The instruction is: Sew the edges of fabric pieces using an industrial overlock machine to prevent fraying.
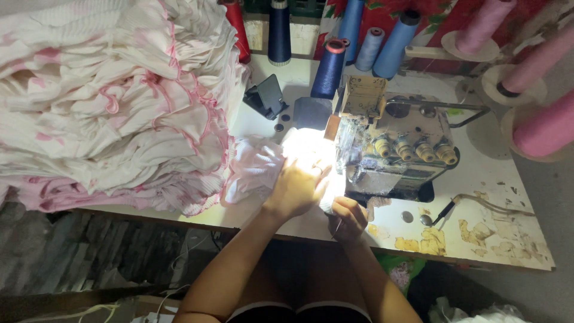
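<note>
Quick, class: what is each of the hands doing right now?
Left hand: open, pressed flat on the white cloth beside the sewing machine.
Right hand: curled shut, pinching something small; what it is cannot be told.

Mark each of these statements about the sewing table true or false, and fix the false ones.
1. The left hand lies flat on the pale cloth beside the sewing machine. True.
2. The right hand is lifted high above the machine. False: it sits low at the table's front edge, just before the machine, fingers curled.
3. A tall stack of white and pink fabric fills the table's left side. True.
4. All the thread cones are green. False: the cones at the back are dark and light blue, and those at the right are pink.
5. The machine's lamp brightly lights the cloth. True.
</note>
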